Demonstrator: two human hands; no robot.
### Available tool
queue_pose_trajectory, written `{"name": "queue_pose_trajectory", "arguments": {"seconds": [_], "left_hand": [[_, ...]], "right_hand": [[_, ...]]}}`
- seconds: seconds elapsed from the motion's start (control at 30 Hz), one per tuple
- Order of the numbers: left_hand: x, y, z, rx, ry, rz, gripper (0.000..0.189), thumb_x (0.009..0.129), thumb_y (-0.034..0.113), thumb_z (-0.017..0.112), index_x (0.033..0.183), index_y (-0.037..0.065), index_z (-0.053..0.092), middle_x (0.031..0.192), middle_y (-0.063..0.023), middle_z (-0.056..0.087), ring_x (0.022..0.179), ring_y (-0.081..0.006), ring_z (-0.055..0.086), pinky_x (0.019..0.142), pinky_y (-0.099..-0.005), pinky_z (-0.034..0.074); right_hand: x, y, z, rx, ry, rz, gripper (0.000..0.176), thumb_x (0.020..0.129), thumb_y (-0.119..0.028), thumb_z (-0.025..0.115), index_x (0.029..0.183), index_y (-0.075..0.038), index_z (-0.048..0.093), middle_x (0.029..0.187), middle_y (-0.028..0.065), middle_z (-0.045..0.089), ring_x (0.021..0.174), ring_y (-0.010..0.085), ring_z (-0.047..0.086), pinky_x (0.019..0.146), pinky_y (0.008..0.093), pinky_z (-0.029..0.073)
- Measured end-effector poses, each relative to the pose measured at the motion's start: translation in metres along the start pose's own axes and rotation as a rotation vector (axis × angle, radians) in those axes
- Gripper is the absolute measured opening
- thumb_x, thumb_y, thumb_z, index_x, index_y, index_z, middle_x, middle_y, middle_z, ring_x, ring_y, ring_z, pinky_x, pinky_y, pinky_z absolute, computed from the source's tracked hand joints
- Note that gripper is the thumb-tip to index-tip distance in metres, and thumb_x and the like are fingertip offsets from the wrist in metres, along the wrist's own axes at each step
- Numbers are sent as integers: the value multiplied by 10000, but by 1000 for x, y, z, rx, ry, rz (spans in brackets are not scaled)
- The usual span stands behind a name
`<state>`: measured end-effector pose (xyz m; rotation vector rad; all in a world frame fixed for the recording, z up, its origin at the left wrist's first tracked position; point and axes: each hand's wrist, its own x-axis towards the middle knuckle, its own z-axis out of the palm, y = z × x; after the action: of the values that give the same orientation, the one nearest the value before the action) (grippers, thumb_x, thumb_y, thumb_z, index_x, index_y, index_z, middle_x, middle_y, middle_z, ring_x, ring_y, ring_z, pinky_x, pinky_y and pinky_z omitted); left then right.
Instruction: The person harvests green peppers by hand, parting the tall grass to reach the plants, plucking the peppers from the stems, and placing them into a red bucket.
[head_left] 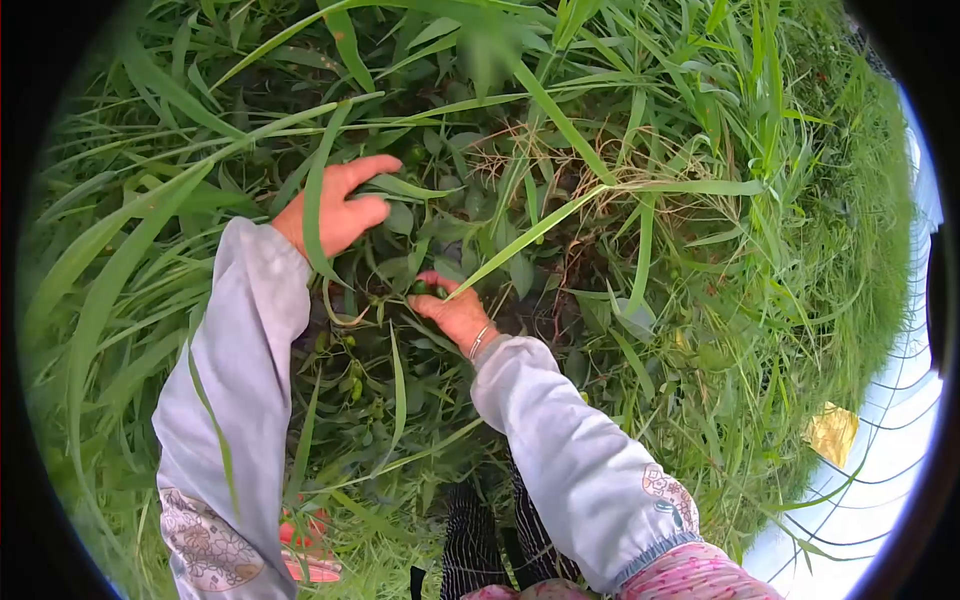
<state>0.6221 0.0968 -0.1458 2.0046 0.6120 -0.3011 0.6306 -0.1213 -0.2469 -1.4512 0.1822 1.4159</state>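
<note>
My left hand [340, 205] reaches over the leafy plants with thumb and forefinger apart. It holds nothing I can see, and a long grass blade crosses its back. Lower and to the right, my right hand [455, 312] has its fingers closed around a small green pepper [421, 288] among the leaves. Its fingers partly cover the pepper, and a bracelet circles the wrist. Several small green peppers [355, 385] hang on the plant below the hands. Pale grey sleeves cover both forearms.
Tall grass blades [545, 225] cross over the plants. Dry, brownish grass stems [600, 165] lie right of the hands. A yellow sheet-like piece [832, 433] is near the pale, ribbed covering [855, 520] at the right. A reddish object [310, 560] lies in the grass below.
</note>
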Motion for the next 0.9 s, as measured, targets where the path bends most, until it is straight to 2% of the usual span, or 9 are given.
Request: {"name": "queue_pose_trajectory", "arguments": {"seconds": [0.07,0.1,0.2,0.27,0.3,0.53,0.63,0.73,0.9], "left_hand": [[22,22,0,-386,-145,-301,541,782,355,599,1163,-23,532,1105,-198,573,1050,-265,536,930,-347,381],[38,5,12,-256,-232,-325,697,771,519,598,1123,-80,543,1081,-217,582,985,-237,561,859,-317,418],[47,-3,58,168,-365,-422,818,714,571,637,1081,-152,529,1052,-255,580,915,-273,592,820,-331,455],[42,-8,90,-113,-96,-336,816,681,550,685,1069,-152,537,1023,-249,595,924,-256,589,828,-332,455],[44,-10,99,-416,-94,-502,551,681,371,741,1020,-38,597,943,-153,636,825,-200,607,788,-334,459],[19,-48,149,-956,-224,-389,228,814,146,648,999,16,623,813,-48,642,706,-107,591,644,-250,474],[-8,-56,139,-1038,-244,-349,147,850,161,608,945,54,573,770,-24,599,677,-124,574,614,-251,482],[-30,-52,135,-1000,-276,-441,141,869,164,588,950,50,580,777,-37,600,677,-128,572,623,-249,483],[-56,-54,148,-1077,-239,-350,182,884,151,564,1036,55,591,784,-33,597,721,-156,591,663,-275,490]], "right_hand": [[2,23,-2,-16,11,-73,318,710,-105,715,1002,-54,601,897,8,613,777,94,528,746,242,433],[2,31,-3,-23,17,-110,317,709,-103,716,999,-52,601,904,12,612,789,94,525,753,240,429],[-11,34,-1,-232,82,-269,311,705,-124,719,963,-33,571,850,52,609,788,114,523,760,268,441],[-19,26,-1,-221,65,-235,293,683,-122,720,918,-51,560,820,75,592,778,148,530,753,288,442],[-18,34,-1,-224,87,-269,293,680,-121,720,914,-49,559,822,79,589,772,158,531,751,291,442],[-49,48,-16,-439,137,-175,377,682,-268,703,981,-72,583,927,130,618,894,307,597,786,355,459],[-52,66,-21,-296,183,-359,356,685,-236,688,984,-97,555,963,139,594,849,335,598,761,376,464],[-85,22,-18,-483,164,-58,331,682,-215,684,945,-92,525,989,126,576,844,343,586,756,368,464],[-89,41,-24,-552,217,-261,263,696,-172,680,889,-86,523,928,108,586,843,339,579,754,364,461]]}}
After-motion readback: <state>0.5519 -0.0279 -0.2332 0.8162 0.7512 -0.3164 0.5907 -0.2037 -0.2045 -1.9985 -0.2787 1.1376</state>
